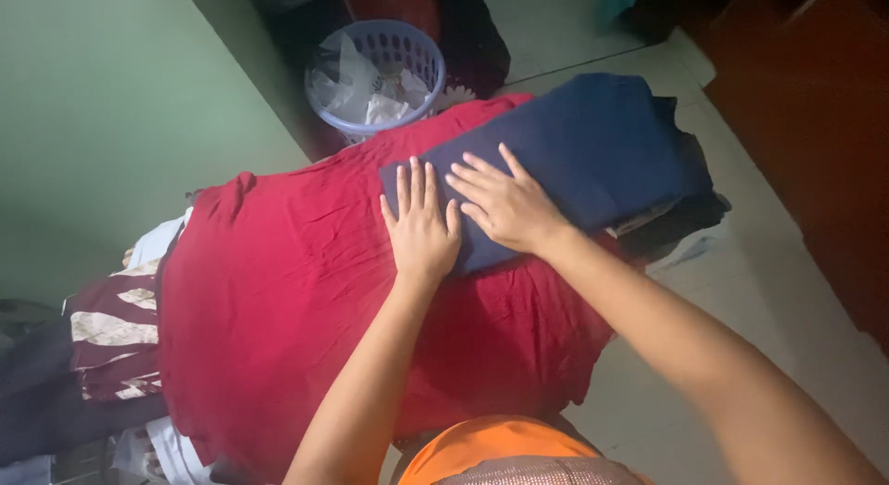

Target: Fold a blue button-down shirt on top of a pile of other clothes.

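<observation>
Orange top [491,448] nearest the camera. Beyond it, left hand [421,230] and right hand [505,207] side by side, fingers flat and released — grasping nothing, pressing the near-left end of a folded navy cloth [593,142]. Cloth atop a red sheet [278,309], long axis running up-right away from both hands — basket [375,73] farthest.

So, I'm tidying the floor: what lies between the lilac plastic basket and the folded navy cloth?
In the head view, only an edge of the red cloth separates the basket from the navy cloth.
</observation>
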